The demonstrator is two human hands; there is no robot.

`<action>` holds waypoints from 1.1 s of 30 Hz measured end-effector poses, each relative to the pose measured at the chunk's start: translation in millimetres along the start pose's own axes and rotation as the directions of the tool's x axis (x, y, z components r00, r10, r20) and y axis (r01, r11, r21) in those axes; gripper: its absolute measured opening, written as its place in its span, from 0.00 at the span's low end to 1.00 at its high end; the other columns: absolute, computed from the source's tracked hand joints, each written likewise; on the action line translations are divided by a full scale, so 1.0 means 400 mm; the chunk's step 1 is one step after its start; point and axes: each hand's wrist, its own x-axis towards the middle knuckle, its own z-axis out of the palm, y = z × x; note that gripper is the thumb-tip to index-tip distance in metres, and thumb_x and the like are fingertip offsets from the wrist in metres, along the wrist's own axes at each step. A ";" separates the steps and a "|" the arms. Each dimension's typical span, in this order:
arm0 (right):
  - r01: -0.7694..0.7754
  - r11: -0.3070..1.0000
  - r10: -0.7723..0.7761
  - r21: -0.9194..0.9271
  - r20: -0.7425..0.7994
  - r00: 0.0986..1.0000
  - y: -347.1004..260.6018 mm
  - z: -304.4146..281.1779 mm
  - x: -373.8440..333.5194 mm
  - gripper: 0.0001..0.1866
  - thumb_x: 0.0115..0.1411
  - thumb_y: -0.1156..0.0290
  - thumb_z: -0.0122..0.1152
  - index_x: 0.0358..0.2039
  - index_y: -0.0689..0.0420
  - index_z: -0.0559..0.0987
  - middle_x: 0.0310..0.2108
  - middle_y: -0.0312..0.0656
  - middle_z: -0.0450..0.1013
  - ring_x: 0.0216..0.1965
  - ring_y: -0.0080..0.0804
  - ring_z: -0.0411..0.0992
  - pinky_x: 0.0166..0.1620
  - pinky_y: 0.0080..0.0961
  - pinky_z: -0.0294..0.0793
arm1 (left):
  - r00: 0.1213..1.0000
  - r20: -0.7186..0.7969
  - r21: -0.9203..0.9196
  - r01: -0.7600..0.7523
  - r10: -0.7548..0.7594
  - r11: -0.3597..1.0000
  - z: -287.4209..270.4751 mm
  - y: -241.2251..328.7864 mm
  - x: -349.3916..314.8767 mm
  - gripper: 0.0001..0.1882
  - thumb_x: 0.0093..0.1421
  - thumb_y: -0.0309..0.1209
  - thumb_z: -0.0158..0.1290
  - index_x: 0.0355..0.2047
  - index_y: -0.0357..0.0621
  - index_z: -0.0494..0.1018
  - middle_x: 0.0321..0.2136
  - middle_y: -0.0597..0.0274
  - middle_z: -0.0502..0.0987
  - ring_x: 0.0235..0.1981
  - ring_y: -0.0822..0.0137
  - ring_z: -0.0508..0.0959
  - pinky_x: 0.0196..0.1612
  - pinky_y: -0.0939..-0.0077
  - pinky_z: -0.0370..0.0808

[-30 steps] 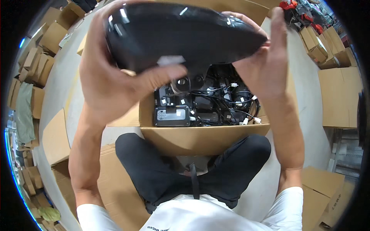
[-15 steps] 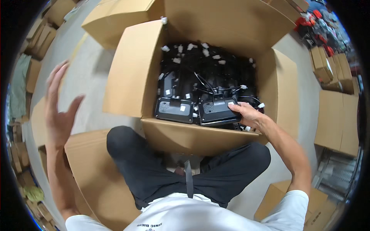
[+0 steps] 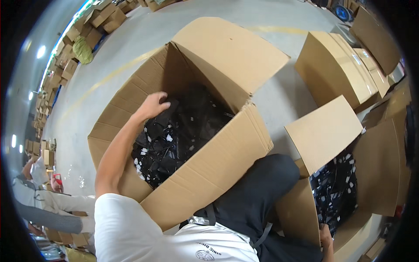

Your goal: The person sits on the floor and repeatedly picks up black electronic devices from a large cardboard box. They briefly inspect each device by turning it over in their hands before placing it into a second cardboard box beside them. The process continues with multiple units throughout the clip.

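My left hand (image 3: 152, 105) reaches over the large open carton (image 3: 209, 177) in front of me. Its thumb and forefinger are apart and slightly curled, with no object visible between them. Below it lies a heap of black plastic units (image 3: 174, 135) with cables and small white connectors. At the lower right, my right hand (image 3: 325, 236) is by the near side of a second carton (image 3: 301, 209), which also contains black units (image 3: 336, 187) with white connectors. The right fingers are mostly hidden, so their grip does not show.
Raised flaps (image 3: 235, 52) stand out from both cartons. Closed cartons (image 3: 334, 70) sit at the far right. My bent knee (image 3: 279, 170) lies between the two open cartons. A person in pale trousers (image 3: 65, 203) is at the left, with stacked boxes (image 3: 107, 19) beyond.
The view has swung left, bringing the large carton to the middle and the other to the right. My left hand has gone from raised in the air to over the large carton's heap.
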 end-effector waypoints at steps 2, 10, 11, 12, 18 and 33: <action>-0.037 0.998 0.033 -0.051 -0.077 0.996 0.036 -0.024 -0.017 0.13 0.62 0.69 0.64 0.39 0.68 0.81 0.28 0.37 0.77 0.29 0.21 0.71 0.32 0.28 0.73 | 0.990 0.086 0.077 0.109 -0.115 0.991 0.099 -0.140 -0.012 0.27 0.56 0.40 0.64 0.49 0.30 0.77 0.43 0.37 0.81 0.49 0.44 0.81 0.53 0.57 0.77; -0.005 0.977 0.049 0.215 -0.199 0.979 -0.212 -0.085 -0.173 0.14 0.66 0.69 0.61 0.43 0.70 0.79 0.33 0.43 0.79 0.32 0.27 0.78 0.37 0.29 0.79 | 0.864 -0.131 0.034 0.493 -0.485 0.869 0.354 -0.493 0.008 0.50 0.55 0.55 0.63 0.70 0.38 0.59 0.65 0.37 0.66 0.67 0.42 0.66 0.68 0.53 0.63; -0.104 0.985 0.129 0.137 -0.182 0.975 -0.119 -0.118 -0.252 0.18 0.65 0.66 0.65 0.46 0.70 0.80 0.35 0.44 0.80 0.34 0.28 0.79 0.39 0.28 0.80 | 0.843 -0.064 -0.011 0.535 -0.534 0.845 0.479 -0.395 0.078 0.48 0.57 0.52 0.62 0.70 0.39 0.58 0.66 0.39 0.65 0.68 0.43 0.65 0.68 0.54 0.63; -0.269 0.963 0.265 0.013 -0.230 0.936 -0.138 -0.110 -0.360 0.22 0.64 0.63 0.67 0.49 0.69 0.80 0.38 0.45 0.81 0.38 0.29 0.79 0.43 0.30 0.80 | 0.871 0.049 -0.072 0.491 -0.488 0.868 0.565 -0.238 0.111 0.43 0.58 0.43 0.63 0.69 0.36 0.59 0.66 0.39 0.65 0.68 0.44 0.64 0.68 0.53 0.64; -0.036 0.966 -0.034 -0.256 -0.264 0.964 -0.349 -0.098 -0.200 0.26 0.63 0.51 0.64 0.44 0.65 0.80 0.39 0.56 0.81 0.43 0.49 0.80 0.47 0.40 0.77 | 0.812 -0.282 0.173 0.567 -0.511 0.805 0.584 -0.263 0.015 0.40 0.53 0.34 0.71 0.61 0.39 0.63 0.67 0.41 0.56 0.61 0.38 0.68 0.60 0.46 0.71; 0.635 0.632 -0.741 -0.445 -0.106 0.663 -0.905 0.011 -0.054 0.17 0.64 0.70 0.58 0.52 0.60 0.79 0.43 0.56 0.80 0.46 0.55 0.79 0.50 0.43 0.79 | 0.873 -0.482 -0.297 -0.090 -0.068 0.951 0.362 -0.419 0.015 0.22 0.43 0.23 0.58 0.42 0.34 0.71 0.41 0.48 0.77 0.47 0.52 0.77 0.52 0.58 0.74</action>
